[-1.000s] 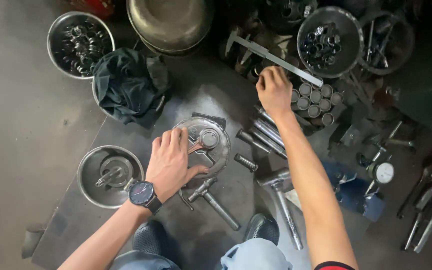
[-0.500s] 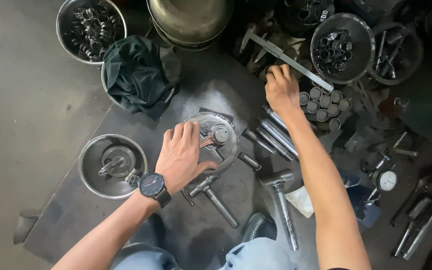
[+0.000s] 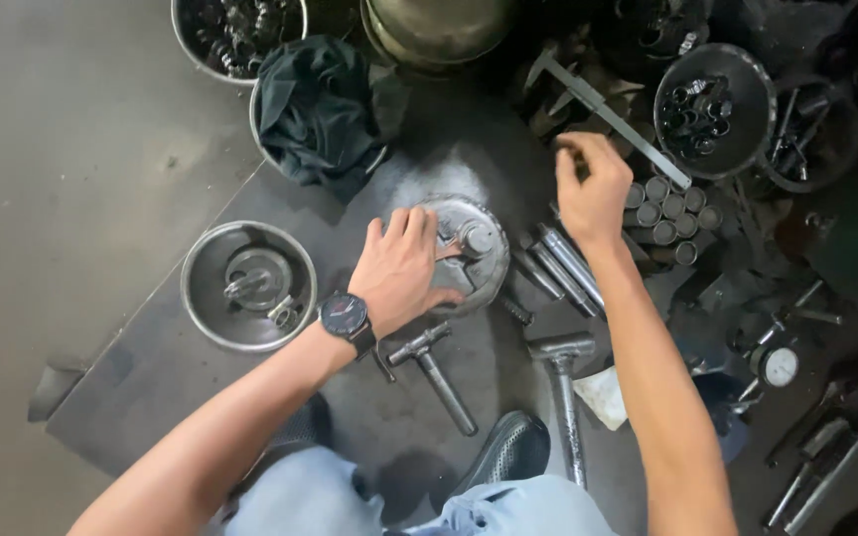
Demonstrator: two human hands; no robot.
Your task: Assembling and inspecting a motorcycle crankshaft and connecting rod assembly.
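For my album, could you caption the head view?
Left hand steadies a round grey metal disc part; right hand reaches toward clustered short metal cylinders.

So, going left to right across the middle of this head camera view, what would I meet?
Steel bowl → left hand on the round metal part → loose steel rods → right hand → cluster of small cylinders → dial gauge.

The light is soft and a bit dim. The bare grey floor left of the round metal part (image 3: 469,248) is the brightest spot — up and to the right of it, things sink into dark shadow. Small shines sit on its rim. The picture looks sharp there — no blur.
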